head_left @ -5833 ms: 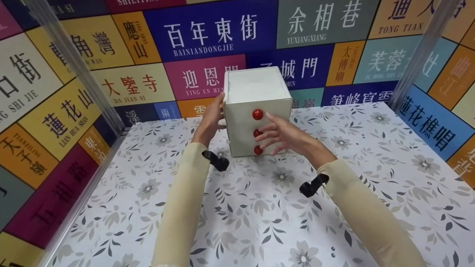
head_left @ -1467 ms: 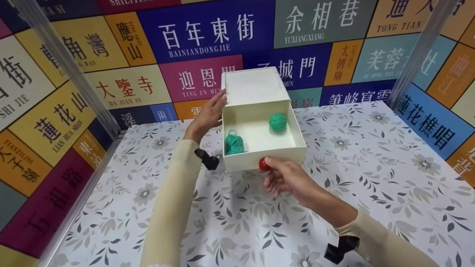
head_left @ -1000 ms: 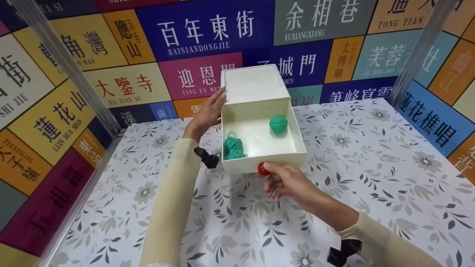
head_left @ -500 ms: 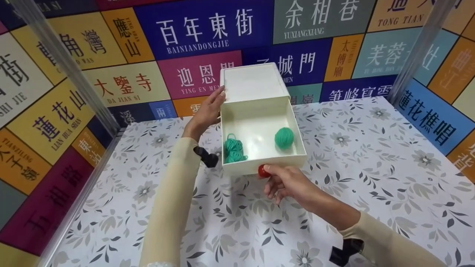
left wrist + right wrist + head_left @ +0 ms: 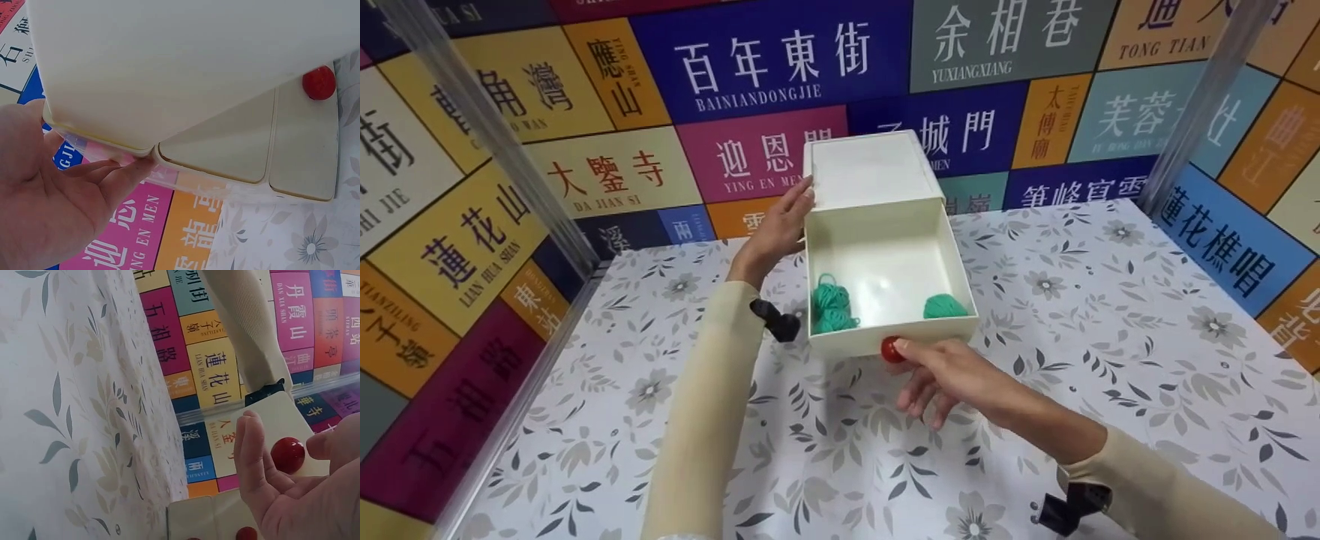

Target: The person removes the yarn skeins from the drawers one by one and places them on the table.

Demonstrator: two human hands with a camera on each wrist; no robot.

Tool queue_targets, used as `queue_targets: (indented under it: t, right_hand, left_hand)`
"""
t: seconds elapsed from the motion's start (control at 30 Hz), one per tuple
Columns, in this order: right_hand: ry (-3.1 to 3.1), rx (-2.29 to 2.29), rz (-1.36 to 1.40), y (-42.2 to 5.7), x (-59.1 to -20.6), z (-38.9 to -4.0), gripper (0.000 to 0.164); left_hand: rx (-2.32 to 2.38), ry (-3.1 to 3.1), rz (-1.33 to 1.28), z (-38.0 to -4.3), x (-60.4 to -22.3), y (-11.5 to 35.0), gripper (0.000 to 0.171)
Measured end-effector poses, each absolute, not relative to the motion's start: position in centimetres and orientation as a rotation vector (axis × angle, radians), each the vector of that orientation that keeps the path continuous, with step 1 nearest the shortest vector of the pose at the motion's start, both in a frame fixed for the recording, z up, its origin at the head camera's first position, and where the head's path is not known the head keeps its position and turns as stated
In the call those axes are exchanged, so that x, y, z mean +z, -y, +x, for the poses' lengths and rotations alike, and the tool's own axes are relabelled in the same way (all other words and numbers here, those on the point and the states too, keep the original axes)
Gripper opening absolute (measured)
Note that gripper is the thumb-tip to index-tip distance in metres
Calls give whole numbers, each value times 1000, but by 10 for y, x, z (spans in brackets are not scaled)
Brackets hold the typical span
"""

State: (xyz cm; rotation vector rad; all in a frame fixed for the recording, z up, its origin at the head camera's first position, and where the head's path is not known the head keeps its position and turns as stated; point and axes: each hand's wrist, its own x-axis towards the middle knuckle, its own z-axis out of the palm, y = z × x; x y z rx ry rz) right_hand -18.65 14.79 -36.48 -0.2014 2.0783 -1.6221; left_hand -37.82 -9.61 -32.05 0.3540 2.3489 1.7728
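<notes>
A small white chest of drawers stands at the back of the table, its top drawer pulled well out. Inside lie a loose tangle of green yarn at the front left and a green yarn ball against the front right, partly hidden by the drawer front. My right hand pinches the red knob between thumb and forefinger, its other fingers spread loosely below. My left hand rests against the chest's left side, fingers fairly straight; in the left wrist view its fingertips touch the side by the drawer seams.
Below the open drawer are two closed drawers, with a lower red knob showing in the left wrist view. A floral cloth covers the table. Printed sign panels stand behind, with clear corner posts at the sides.
The top drawer, closed at first, has come out toward me in my right hand. The yarn ball has rolled forward to the drawer front. My right hand's lower fingers have loosened; my left stays put.
</notes>
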Motion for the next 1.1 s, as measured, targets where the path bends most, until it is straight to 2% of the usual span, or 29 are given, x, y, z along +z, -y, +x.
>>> queue_targets:
  t: [0.27,0.43,0.63,0.87,1.1]
  right_hand:
    - [-2495,-1171,-437,-155,-318,-173,26]
    - [-2665,-1078,-546,-157,-288,-177,15]
    - [-2819,-891,-671,-162,-271,-196,14]
    - [-2840,-777,-777,-169,-271,-223,15]
    - [-2706,-615,-889,-173,-267,-245,25]
  left_hand:
    - [1788,-2356,355,-377,-320,96,53]
    - [1793,-2361,344,-378,-321,94,53]
    - [1790,-2366,341,-379,-322,94,52]
    - [1765,-2381,347,-376,-319,94,52]
    - [1738,-2413,360,-377,-318,95,51]
